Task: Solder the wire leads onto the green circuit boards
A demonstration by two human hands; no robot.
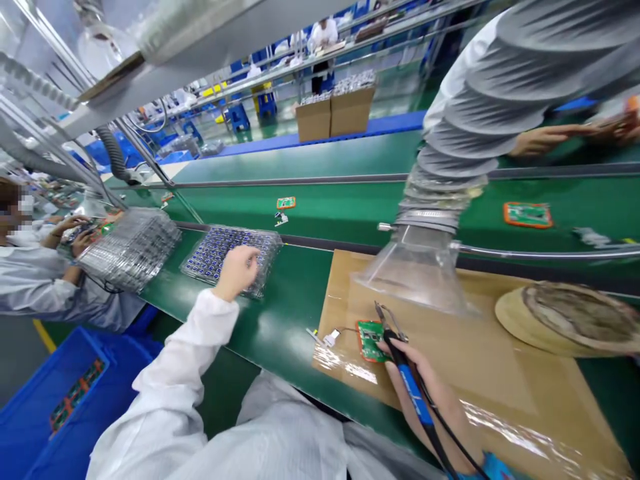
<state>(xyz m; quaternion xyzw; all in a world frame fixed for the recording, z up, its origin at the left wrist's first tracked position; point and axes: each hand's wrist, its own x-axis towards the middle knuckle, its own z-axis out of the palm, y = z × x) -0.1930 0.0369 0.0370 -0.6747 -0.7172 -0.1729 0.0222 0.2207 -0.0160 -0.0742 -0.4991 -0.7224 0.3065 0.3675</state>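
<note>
My left hand (239, 272) is over a clear plastic tray (273, 248) filled with rows of small blue-and-white parts. Its fingers are curled in a pinch, and whatever they hold is too small to make out. In my right hand (425, 380) is a blue-and-black soldering iron (411, 387), its tip pointing away from me with a thin metal guide alongside. Fingers of that hand touch a green circuit board (369, 339) with an orange border, lying on brown cardboard (480, 373). A wire joins the board to a small white connector piece (331, 337).
A clear fume hood (417, 267) on a grey hose hangs behind the board. To the right sits a round, tan-sided container (530, 337). Stacked clear trays (133, 247) stand at left, near a co-worker. More boards (528, 215) lie on the green conveyor. A blue bin (30, 407) is lower left.
</note>
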